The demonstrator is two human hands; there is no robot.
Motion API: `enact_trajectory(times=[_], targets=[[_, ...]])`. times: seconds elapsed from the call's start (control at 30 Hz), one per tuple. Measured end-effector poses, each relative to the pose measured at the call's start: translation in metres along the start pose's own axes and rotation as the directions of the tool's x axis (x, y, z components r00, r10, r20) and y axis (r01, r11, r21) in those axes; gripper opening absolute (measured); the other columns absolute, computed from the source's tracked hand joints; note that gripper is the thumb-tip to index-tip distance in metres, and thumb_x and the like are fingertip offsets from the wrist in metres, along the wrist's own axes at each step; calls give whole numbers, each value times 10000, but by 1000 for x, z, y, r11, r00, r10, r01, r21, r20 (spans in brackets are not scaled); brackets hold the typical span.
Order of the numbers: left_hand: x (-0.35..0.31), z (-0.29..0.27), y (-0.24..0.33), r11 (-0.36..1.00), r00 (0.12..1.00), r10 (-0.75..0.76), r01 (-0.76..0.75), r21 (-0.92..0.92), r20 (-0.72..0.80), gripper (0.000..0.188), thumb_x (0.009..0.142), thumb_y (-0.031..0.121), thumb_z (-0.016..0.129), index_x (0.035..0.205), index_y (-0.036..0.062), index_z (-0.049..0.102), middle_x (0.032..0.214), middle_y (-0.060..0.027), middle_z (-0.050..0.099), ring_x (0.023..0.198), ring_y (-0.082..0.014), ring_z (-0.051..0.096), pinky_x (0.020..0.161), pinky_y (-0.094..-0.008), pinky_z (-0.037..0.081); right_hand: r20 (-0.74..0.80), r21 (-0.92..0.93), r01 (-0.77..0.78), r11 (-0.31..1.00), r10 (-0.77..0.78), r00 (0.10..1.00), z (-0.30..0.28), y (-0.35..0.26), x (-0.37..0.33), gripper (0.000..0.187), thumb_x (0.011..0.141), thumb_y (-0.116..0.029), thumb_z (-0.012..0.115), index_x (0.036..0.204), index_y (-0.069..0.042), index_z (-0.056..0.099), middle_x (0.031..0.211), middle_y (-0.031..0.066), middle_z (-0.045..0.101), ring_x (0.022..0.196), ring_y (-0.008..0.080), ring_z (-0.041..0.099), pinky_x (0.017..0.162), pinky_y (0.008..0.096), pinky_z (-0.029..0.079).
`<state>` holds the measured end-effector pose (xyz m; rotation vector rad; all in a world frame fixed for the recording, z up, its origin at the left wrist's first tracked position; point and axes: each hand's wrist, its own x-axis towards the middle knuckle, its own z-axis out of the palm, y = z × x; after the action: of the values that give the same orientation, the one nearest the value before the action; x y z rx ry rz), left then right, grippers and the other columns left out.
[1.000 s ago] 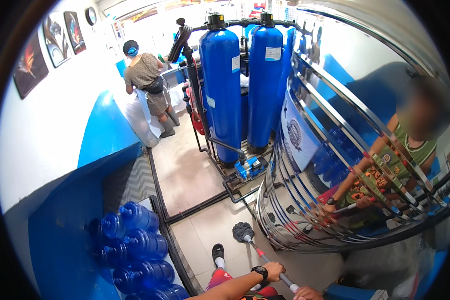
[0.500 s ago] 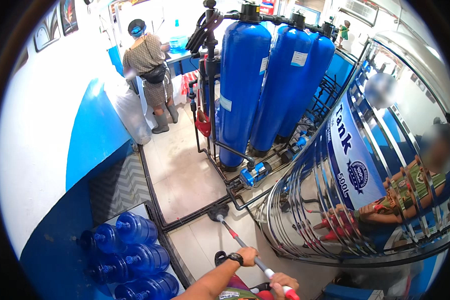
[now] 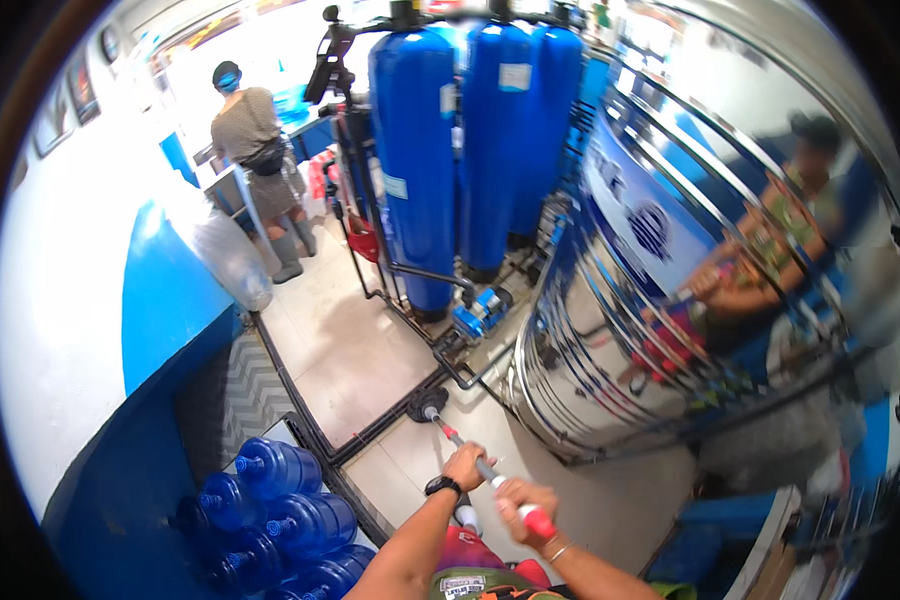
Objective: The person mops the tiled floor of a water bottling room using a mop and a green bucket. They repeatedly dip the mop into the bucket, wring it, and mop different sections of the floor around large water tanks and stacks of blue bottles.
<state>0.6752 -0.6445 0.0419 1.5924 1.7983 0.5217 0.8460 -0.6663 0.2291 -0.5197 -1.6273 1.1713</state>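
Observation:
A mop (image 3: 483,470) with a grey and white handle and red parts slants down away from me. Its dark round head (image 3: 428,405) rests on the pale tiled floor beside the black floor pipe. My left hand (image 3: 463,467), with a dark watch at the wrist, is closed round the handle's middle. Nearer to me, my right hand (image 3: 526,508) wraps round the upper handle by its red end; a thin bracelet is on that wrist.
Large blue water bottles (image 3: 312,520) lie stacked at the lower left. Ahead stand tall blue filter tanks (image 3: 415,160) with a blue pump (image 3: 482,312). A shiny ribbed steel tank (image 3: 610,290) curves along the right. Farther off, a person (image 3: 255,150) stands at a counter.
My right hand has moved forward, and more of its forearm shows. The mop is still in both hands, its head near the same floor pipe. The whole view has shifted.

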Motion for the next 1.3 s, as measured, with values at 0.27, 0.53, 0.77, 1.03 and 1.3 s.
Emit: enact_trajectory(times=[0.27, 0.53, 0.77, 1.03, 1.3], targets=[[-30, 166, 108, 977, 962, 140, -173, 126, 233, 278, 919, 380, 731, 1003, 116, 737, 1209, -207, 660, 1120, -411, 658, 996, -507, 530, -461, -16, -230, 973, 197, 865, -127, -69, -170, 196, 931, 24, 606, 741, -12, 574, 722, 108, 649, 728, 224, 643, 838, 418, 559], [-158, 286, 215, 811, 632, 412, -583, 53, 656, 219, 892, 258, 677, 1052, 122, 739, 1155, -208, 703, 1089, -419, 676, 993, -518, 525, -785, -100, -326, 940, 126, 606, -151, -207, -334, 177, 899, -17, 622, 730, -8, 574, 715, 117, 662, 699, 214, 649, 863, 414, 564], [-212, 321, 307, 664, 241, 398, -741, -97, 885, 275, 928, 267, 601, 1131, 113, 705, 1138, -194, 718, 1063, -393, 706, 928, -516, 547, -813, -251, -430, 867, 53, 580, -165, -290, -370, 172, 872, 9, 636, 715, -6, 568, 696, 113, 646, 685, 224, 651, 843, 399, 573], [-223, 304, 316, 663, 255, 406, -743, -91, 878, 500, 940, 572, 643, 1018, 87, 733, 1016, -186, 752, 973, -400, 725, 842, -515, 567, -736, -383, -344, 857, -58, 675, -159, -276, -362, 229, 869, -39, 724, 710, -37, 559, 673, 98, 635, 639, 247, 652, 698, 375, 561], [-153, 236, 264, 729, 463, 380, -683, 50, 801, 307, 894, 377, 658, 1066, 141, 754, 1000, -173, 764, 955, -384, 735, 858, -498, 582, -626, -288, -230, 930, -1, 780, -167, -223, -290, 227, 868, -58, 712, 721, -40, 541, 678, 110, 627, 627, 252, 646, 700, 381, 573]])
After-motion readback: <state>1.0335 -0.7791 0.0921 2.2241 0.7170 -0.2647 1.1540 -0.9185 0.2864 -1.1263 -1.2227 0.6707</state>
